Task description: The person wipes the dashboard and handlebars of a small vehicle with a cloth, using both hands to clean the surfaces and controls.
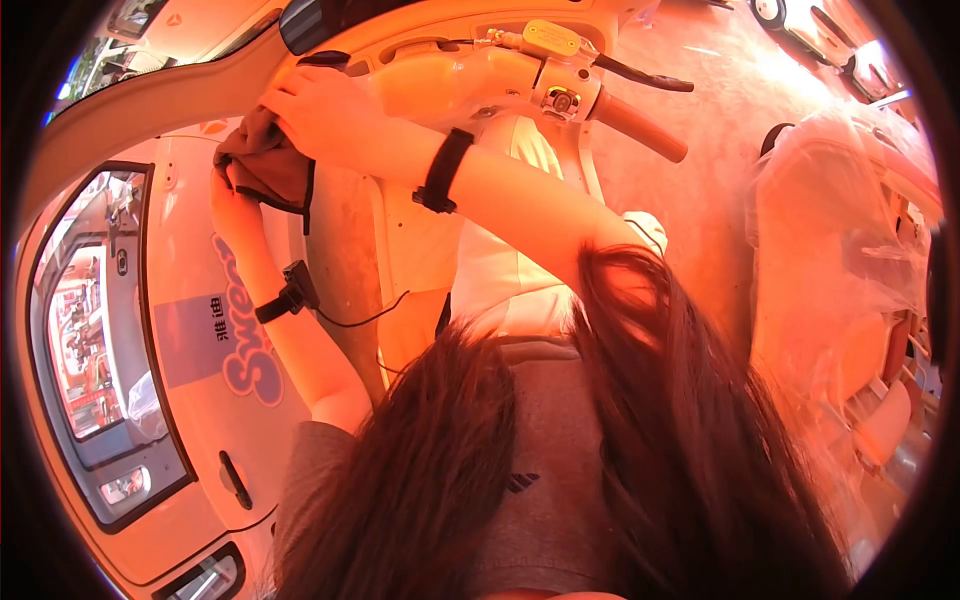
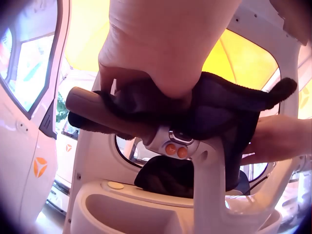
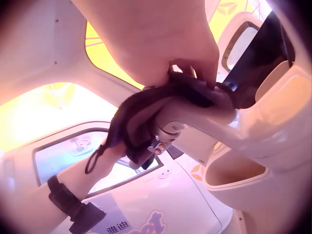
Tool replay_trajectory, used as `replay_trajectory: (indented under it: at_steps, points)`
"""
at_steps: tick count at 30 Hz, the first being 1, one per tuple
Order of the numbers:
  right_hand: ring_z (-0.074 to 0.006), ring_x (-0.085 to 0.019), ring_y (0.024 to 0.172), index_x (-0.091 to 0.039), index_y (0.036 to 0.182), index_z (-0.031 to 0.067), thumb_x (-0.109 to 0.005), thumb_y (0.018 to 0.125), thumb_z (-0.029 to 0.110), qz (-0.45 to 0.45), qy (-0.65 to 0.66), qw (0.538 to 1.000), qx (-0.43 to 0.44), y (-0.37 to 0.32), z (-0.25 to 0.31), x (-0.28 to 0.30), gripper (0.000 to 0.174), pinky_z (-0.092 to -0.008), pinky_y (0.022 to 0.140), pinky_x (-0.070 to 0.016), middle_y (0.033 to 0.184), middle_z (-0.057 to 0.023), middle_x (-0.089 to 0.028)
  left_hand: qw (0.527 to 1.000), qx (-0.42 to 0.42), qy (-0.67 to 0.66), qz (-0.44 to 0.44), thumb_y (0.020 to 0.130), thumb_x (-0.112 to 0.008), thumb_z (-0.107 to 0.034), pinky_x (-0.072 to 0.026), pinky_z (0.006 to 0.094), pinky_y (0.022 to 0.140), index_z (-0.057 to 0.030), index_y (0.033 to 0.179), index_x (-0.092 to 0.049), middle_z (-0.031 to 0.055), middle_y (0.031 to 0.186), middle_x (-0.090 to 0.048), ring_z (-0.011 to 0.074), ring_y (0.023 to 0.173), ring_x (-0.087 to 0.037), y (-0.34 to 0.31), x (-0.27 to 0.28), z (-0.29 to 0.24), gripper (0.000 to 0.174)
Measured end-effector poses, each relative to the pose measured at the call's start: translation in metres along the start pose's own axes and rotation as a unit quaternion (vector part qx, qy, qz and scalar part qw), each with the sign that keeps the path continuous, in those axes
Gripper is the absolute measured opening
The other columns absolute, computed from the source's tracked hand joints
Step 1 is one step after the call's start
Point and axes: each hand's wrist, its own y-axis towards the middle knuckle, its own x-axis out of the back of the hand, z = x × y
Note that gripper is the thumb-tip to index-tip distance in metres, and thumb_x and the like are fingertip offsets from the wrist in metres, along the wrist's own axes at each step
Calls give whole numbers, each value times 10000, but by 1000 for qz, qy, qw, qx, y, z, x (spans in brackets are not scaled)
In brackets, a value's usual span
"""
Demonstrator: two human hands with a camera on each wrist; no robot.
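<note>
A dark cloth cover with black edging [image 1: 275, 178] lies bunched over the left end of the handlebar. In the left wrist view, the cloth [image 2: 226, 107] drapes around the brown grip [image 2: 105, 114], above the orange buttons [image 2: 176, 150]. My left hand [image 1: 230, 192] holds the cloth from the outer side, its fingertips mostly hidden. My right hand [image 1: 315, 108] reaches across and pinches the upper part of the cloth. Seen from the right wrist, my right hand's curled fingers [image 3: 204, 73] are at the cloth's edge [image 3: 136, 109].
A white door with a window [image 1: 165, 300] stands close on the left. The right handlebar grip [image 1: 640, 128] and its brake lever [image 1: 650, 78] are at the upper right. A plastic-wrapped seat [image 1: 820, 250] stands at the right. A storage pocket [image 2: 126, 214] lies below the handlebar.
</note>
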Motion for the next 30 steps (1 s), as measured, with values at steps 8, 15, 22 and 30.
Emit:
replay_trajectory:
  at_steps: [8, 15, 22, 30]
  points:
    - [-339, -709, 973, -708, 1138, 117, -575, 979, 278, 373, -62, 914, -149, 56, 5, -8, 262, -492, 880, -543, 1066, -136, -736, 895, -202, 318, 240, 1031, -553, -301, -561, 423, 788, -13, 1144, -668, 157, 1027, -722, 284, 907, -696, 78, 1, 88, 330]
    - [-358, -648, 1235, -682, 1327, 157, -578, 973, 288, 383, -58, 922, -10, 58, -35, -30, 391, -462, 1017, -543, 1315, -108, -693, 934, 214, -46, 284, 998, -563, -231, -564, 447, 782, -14, 1121, -672, 192, 1013, -713, 342, 888, -691, 90, -3, 82, 272]
    - [-347, -680, 1165, -709, 1261, 142, -503, 998, 369, 343, 7, 920, -190, 52, -22, -25, 404, -492, 959, -541, 1257, -101, -718, 991, 4, -121, 58, 969, -571, -171, -566, 467, 776, -15, 1101, -675, 221, 1001, -706, 391, 871, -687, 71, -34, 161, 229]
    - [-351, -708, 1049, -752, 1155, 135, -482, 1030, 462, 268, 8, 952, -151, 38, -14, -19, 441, -455, 931, -554, 1012, -118, -761, 924, -277, 227, -132, 934, -564, -85, -458, 472, 1098, -58, 1356, -648, 140, 1312, -676, 334, 1251, -621, -38, 21, 16, 432]
